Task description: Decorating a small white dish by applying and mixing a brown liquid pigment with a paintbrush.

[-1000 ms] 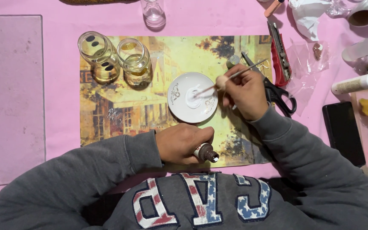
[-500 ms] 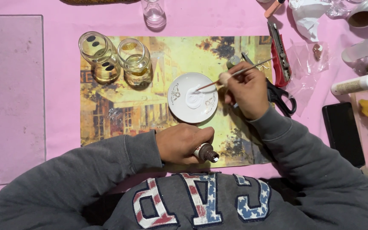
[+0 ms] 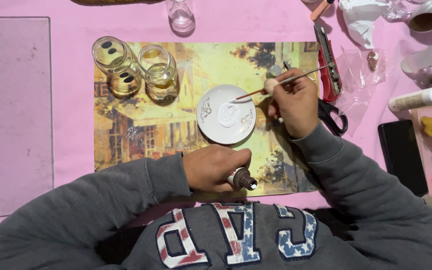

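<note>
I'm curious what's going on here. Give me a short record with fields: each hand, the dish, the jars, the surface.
Left hand: holds a small paint tube, nozzle pointing right
Right hand: holds a thin brush, tip over the saucer
Saucer: white, with a blob of white paint in the middle
Jars: two glass jars of yellowish liquid, upper left
Surface: painted picture on a pink table cover

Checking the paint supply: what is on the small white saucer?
A blob of white paint sits mid-saucer; the thin brush in the right hand touches it. What lies under the paint is hidden.
</note>
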